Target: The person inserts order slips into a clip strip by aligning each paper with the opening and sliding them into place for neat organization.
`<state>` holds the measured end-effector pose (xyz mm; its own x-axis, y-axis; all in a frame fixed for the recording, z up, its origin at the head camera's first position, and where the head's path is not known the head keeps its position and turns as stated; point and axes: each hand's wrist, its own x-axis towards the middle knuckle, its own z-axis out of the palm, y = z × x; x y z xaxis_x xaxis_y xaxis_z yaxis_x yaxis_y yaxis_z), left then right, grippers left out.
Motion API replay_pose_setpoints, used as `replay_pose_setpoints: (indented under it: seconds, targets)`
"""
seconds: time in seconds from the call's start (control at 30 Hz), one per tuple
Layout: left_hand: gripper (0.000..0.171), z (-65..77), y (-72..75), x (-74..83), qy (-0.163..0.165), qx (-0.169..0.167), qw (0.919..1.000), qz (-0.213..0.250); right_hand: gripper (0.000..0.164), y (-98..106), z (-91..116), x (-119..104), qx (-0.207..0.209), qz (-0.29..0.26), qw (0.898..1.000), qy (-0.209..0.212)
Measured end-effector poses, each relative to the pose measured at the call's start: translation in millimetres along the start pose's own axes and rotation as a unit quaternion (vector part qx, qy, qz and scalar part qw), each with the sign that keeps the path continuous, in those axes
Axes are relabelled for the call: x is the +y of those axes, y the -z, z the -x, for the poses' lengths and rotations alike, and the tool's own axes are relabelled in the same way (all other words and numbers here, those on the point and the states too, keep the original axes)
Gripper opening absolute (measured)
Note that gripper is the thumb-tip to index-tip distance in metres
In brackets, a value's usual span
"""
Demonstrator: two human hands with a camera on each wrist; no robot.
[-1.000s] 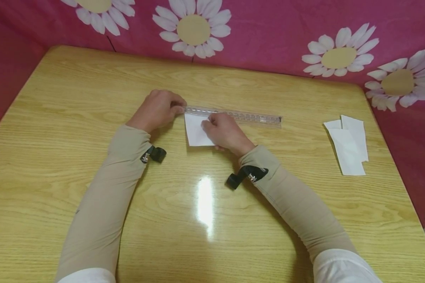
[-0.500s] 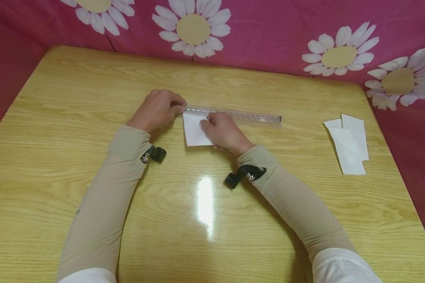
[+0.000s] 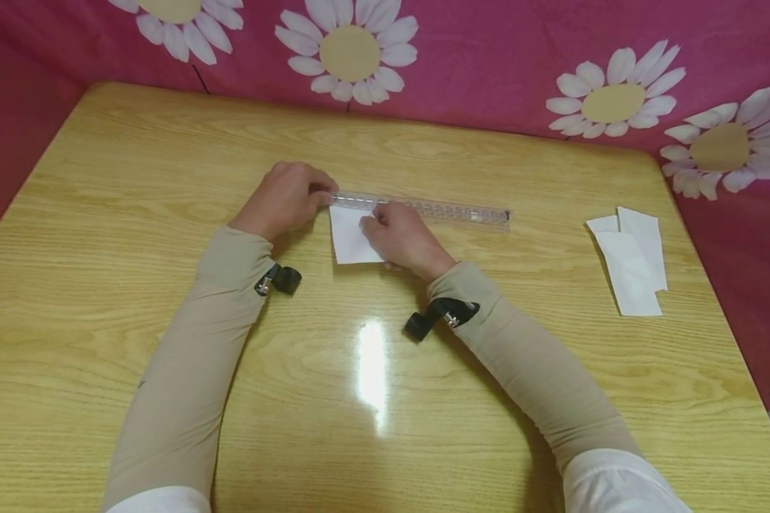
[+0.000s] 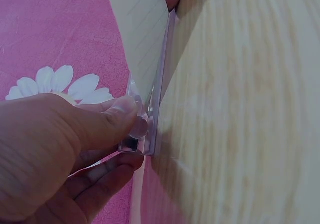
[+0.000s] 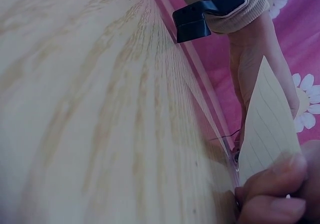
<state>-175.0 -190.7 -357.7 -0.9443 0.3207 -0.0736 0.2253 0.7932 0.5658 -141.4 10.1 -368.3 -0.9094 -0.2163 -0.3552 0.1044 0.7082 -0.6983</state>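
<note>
A clear plastic strip (image 3: 462, 213) with a row of round shapes along it lies across the table. My left hand (image 3: 287, 196) pinches its left end between thumb and fingers. Faint ruled lines show on a small white sheet of paper (image 3: 351, 239), whose far edge meets the strip. My right hand (image 3: 411, 239) pinches the right part of this sheet and covers some of it. In the left wrist view the sheet (image 4: 142, 29) stands at an angle to the strip's clear edge (image 4: 156, 114). Right fingers (image 5: 275, 179) hold the paper (image 5: 267, 129) in the right wrist view.
Several white paper pieces (image 3: 632, 267) overlap at the right side of the wooden table (image 3: 295, 427). A pink cloth with big daisies (image 3: 475, 64) hangs behind the table's far edge.
My right hand and the sheet of paper have slid slightly left along the strip. My left hand and the strip have stayed in place.
</note>
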Motion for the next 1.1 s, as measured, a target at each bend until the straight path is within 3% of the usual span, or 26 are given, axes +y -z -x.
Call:
replay_pose_setpoints:
  seconds: [1.1]
  targets:
    - [0.025, -0.1, 0.6, 0.1, -0.003, 0.005, 0.9999, -0.008, 0.029, -7.8, -4.1, -7.9, 0.0, 0.008, 1.0, 0.005]
